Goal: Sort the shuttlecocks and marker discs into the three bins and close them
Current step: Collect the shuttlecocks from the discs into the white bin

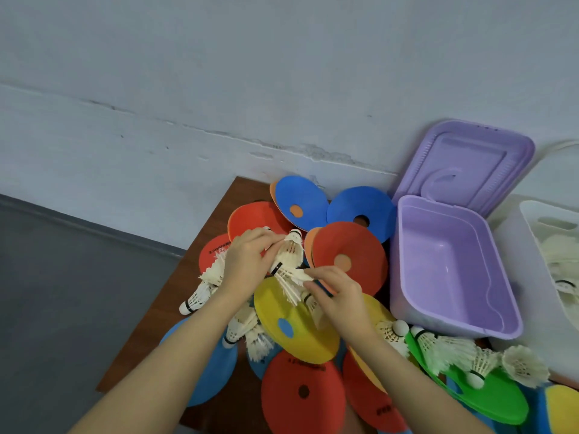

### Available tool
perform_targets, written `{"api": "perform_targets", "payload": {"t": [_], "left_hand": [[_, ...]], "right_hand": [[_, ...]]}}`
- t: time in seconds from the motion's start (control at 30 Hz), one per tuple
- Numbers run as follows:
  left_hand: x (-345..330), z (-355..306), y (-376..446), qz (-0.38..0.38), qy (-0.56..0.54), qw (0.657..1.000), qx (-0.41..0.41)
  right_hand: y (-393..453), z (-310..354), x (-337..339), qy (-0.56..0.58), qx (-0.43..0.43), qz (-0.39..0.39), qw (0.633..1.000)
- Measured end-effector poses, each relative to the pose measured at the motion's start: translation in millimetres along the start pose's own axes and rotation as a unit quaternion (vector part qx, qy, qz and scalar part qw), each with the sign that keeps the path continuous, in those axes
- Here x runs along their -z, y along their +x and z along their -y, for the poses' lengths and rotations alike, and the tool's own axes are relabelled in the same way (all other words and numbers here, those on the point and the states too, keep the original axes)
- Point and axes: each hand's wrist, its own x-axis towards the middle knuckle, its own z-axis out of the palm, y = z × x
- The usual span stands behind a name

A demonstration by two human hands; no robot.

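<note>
The left hand [247,261] is lying with curled fingers over a bunch of white shuttlecocks [289,255], and its fingertips are pinching the one whose cork is pointing away from the person. More feathers are sticking out under this hand on its left side, so it is probably holding several together, but the hand is covering them and I cannot count them. The right hand [336,296] is just beside it, with fingers bent, and its thumb and forefinger are pinching the feather end of another shuttlecock [297,275] that is lying between the two hands. Under both hands a yellow marker disc [294,327] is resting on a pile of red, blue and orange discs. To the right of the right hand the purple bin [451,267] is standing with its lid raised. Beyond it a white bin [551,261] is holding some shuttlecocks already. Near the right forearm, more shuttlecocks [463,355] are lying on a green disc [488,399].
</note>
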Motion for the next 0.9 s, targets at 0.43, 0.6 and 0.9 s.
{"api": "perform_targets", "payload": {"t": [0.43,0.6,0.9], "left_hand": [[-103,-158,62,-0.077,0.031,0.986,-0.146],[-185,-233,69,-0.084,0.016,0.982,-0.170],[-290,-322,53,-0.053,-0.056,0.995,-0.061]], "right_hand": [[0,-25,190,-0.020,0.051,-0.123,0.991],[-12,-64,286,-0.044,0.048,-0.164,0.984],[-49,-132,404,-0.072,-0.006,-0.203,0.976]]}}
